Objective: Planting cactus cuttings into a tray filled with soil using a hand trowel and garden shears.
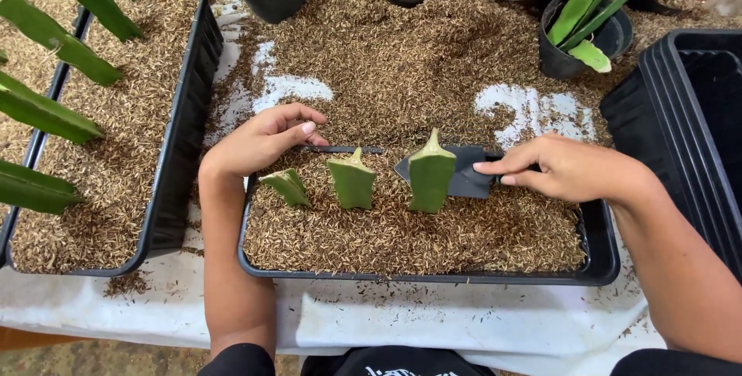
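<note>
three green cuttings (354, 181) stand in a row in the husk-filled black tray (603, 264) on the table. right hand (568, 167) pinches a dark trowel (464, 171) just behind the tallest cutting; left hand (259, 142) rests loosely open on the rim. best to press husk firmly around bases. blade tip hidden, probably buried.

Bright, even daylight, soft faint shadows, sharp focus throughout, slight wide-angle stretch near the edges.

I am holding a dark trowel (462, 173) in my right hand (568, 169) behind three green cuttings (353, 181); my left hand (259, 142) is resting on the black tray (604, 256).
</note>
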